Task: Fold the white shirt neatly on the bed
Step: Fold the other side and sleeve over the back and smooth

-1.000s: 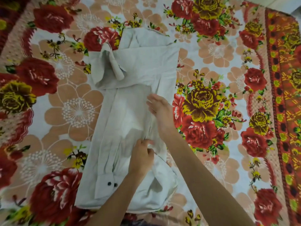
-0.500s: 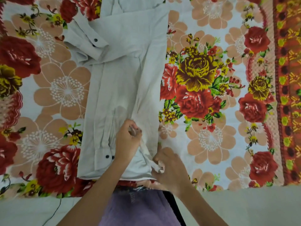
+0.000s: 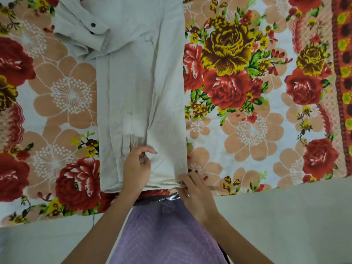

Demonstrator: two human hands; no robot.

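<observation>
The white shirt [image 3: 137, 82] lies lengthwise on the floral bedsheet [image 3: 247, 130], folded into a long narrow strip with its hem toward me. A sleeve with a dark-buttoned cuff [image 3: 95, 29] is folded across the upper left. My left hand [image 3: 136, 168] pinches a ridge of fabric near the hem's middle. At the shirt's lower right corner, my right hand [image 3: 194, 189] grips the hem edge. The collar end runs out of view at the top.
The bed's near edge [image 3: 266, 189] runs just below the shirt's hem, with pale floor beyond it. My purple garment [image 3: 165, 235] fills the bottom centre. A dark patterned border [image 3: 342, 82] lines the sheet's right side.
My right hand slid from the shirt's middle down to the hem's right corner and took hold there. The lower fabric has been pulled flatter, and the view dropped toward the bed edge.
</observation>
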